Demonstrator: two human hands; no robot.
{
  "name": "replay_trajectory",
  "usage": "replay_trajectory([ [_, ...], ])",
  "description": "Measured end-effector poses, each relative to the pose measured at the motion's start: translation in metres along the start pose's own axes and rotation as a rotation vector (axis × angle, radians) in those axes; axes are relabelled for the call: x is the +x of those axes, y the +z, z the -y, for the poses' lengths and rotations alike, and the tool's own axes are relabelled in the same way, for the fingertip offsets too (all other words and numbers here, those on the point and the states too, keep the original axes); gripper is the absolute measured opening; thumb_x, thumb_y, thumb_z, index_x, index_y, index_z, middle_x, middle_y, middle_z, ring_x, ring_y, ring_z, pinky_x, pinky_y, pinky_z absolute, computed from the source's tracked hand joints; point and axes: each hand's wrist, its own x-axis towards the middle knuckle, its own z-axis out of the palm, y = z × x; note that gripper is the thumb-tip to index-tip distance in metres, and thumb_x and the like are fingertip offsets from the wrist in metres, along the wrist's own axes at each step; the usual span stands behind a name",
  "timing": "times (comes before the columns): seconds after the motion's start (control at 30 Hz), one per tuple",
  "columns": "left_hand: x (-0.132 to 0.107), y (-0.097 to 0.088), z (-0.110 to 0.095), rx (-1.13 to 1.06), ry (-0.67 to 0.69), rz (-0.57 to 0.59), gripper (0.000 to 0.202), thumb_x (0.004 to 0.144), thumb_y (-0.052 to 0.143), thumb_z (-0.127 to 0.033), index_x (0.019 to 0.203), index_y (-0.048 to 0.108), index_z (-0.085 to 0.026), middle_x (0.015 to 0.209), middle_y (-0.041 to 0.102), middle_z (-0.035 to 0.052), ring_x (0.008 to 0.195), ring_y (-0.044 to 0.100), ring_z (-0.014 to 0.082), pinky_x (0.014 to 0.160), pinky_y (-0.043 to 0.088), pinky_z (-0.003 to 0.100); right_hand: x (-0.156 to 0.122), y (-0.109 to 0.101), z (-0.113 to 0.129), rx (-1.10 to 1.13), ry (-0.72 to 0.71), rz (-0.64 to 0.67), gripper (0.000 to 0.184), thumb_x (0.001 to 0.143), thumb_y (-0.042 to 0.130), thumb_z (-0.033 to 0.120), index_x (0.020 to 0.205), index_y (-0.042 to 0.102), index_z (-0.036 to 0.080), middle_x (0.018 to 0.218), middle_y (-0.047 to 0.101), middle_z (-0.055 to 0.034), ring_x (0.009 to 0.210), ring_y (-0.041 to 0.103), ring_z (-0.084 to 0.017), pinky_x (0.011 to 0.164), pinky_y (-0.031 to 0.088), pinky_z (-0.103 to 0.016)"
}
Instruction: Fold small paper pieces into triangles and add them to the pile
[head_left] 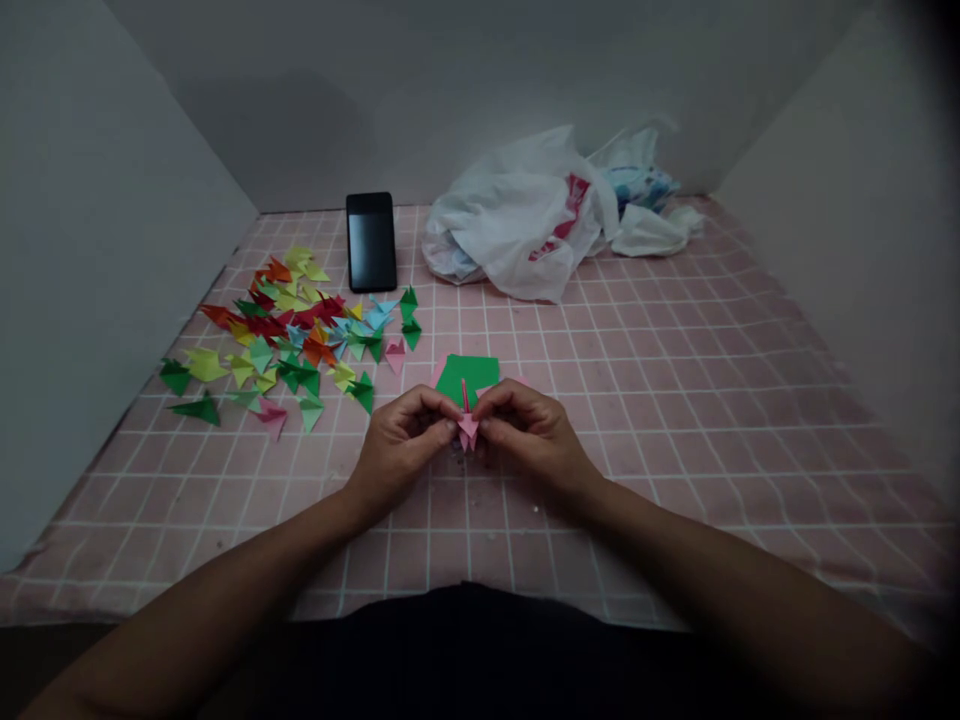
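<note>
Left hand and right hand grip a pink origami figure between them, above the near middle of the worktop.

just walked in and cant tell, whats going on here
A person is holding a small folded pink paper piece between the fingertips of their left hand and right hand. Just beyond the hands lies a green paper sheet. To the left is a scattered heap of small folded colored paper pieces. A black smartphone and a white plastic bag sit farther back on a pink grid-patterned surface.
</note>
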Motion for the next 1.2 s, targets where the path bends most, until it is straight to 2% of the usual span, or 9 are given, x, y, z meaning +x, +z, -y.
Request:
replay_trajectory([
  [0.23,-0.001,-0.001,0.002,-0.050,-0.049,0.009,0.006,0.081,0.069,-0.024,0.082,0.069,-0.018,0.077,0.067,0.0021,0.071,0.061,0.0140,0.067,0.051,0.026,0.000,-0.001,0.005,-0.163,-0.130,0.036,0.007,0.089,0.062,0.020,0.083,0.063,0.023,0.072,0.063,0.0018,0.063,0.059,-0.012,0.060,0.048,-0.028],
  [0.4,0.000,0.002,0.003,-0.071,-0.032,-0.029,0.017,0.078,0.078,-0.024,0.086,0.063,-0.019,0.076,0.063,-0.0012,0.069,0.059,0.0115,0.065,0.050,0.023,0.000,-0.002,0.002,-0.270,-0.288,0.043,0.010,0.093,0.061,0.019,0.085,0.064,0.022,0.077,0.062,0.0001,0.069,0.061,-0.013,0.065,0.049,-0.030],
  [0.5,0.000,0.003,0.003,-0.037,0.049,-0.065,0.019,0.079,0.078,-0.022,0.086,0.060,-0.020,0.079,0.065,-0.0005,0.069,0.061,0.0117,0.066,0.052,0.023,-0.001,-0.001,0.002,-0.162,-0.216,0.031,0.003,0.094,0.062,0.024,0.093,0.061,0.023,0.081,0.064,-0.0002,0.071,0.063,-0.014,0.067,0.053,-0.030],
  [0.6,-0.003,0.002,0.006,0.082,0.183,-0.100,0.016,0.082,0.076,-0.019,0.089,0.061,-0.020,0.081,0.066,0.0004,0.073,0.063,0.0128,0.070,0.053,0.025,-0.002,0.001,0.005,-0.030,-0.101,0.030,0.012,0.096,0.063,0.032,0.100,0.058,0.022,0.080,0.065,0.0002,0.068,0.064,-0.013,0.065,0.054,-0.029],
  [0.67,-0.005,0.001,0.008,0.182,0.272,-0.098,0.014,0.085,0.075,-0.017,0.092,0.062,-0.020,0.084,0.066,0.0009,0.077,0.065,0.0132,0.074,0.053,0.026,-0.002,0.001,0.006,-0.020,-0.056,0.032,0.015,0.095,0.064,0.035,0.098,0.059,0.022,0.078,0.064,0.0008,0.064,0.062,-0.012,0.062,0.053,-0.028],
  [0.83,-0.006,-0.001,0.014,0.324,0.434,-0.053,0.013,0.089,0.071,-0.013,0.096,0.063,-0.021,0.088,0.066,0.0005,0.080,0.066,0.0123,0.076,0.054,0.026,0.000,0.001,0.003,-0.097,-0.053,0.011,0.014,0.089,0.069,0.031,0.087,0.061,0.021,0.078,0.063,0.0005,0.063,0.060,-0.011,0.059,0.051,-0.026],
  [0.93,-0.005,-0.001,0.018,0.330,0.475,-0.060,0.017,0.088,0.072,-0.011,0.098,0.062,-0.021,0.089,0.066,0.0001,0.081,0.067,0.0117,0.075,0.054,0.025,0.001,0.000,0.001,-0.148,-0.095,-0.002,0.011,0.089,0.068,0.029,0.087,0.061,0.020,0.078,0.063,0.0008,0.064,0.060,-0.011,0.059,0.050,-0.027],
  [1.07,-0.003,0.000,0.020,0.235,0.386,-0.073,0.018,0.086,0.073,-0.012,0.097,0.062,-0.021,0.089,0.066,-0.0001,0.080,0.067,0.0115,0.076,0.055,0.025,0.001,0.000,0.001,-0.186,-0.082,-0.016,0.012,0.089,0.067,0.029,0.084,0.061,0.020,0.074,0.061,0.0012,0.063,0.058,-0.011,0.057,0.047,-0.026],
  [1.2,0.001,0.002,0.014,0.026,0.119,-0.026,0.020,0.083,0.074,-0.017,0.093,0.058,-0.020,0.081,0.066,-0.0012,0.073,0.066,0.0108,0.068,0.054,0.022,0.001,0.001,0.005,-0.148,0.051,-0.007,0.019,0.088,0.067,0.033,0.077,0.060,0.019,0.068,0.061,0.0016,0.056,0.055,-0.010,0.053,0.044,-0.026],
])
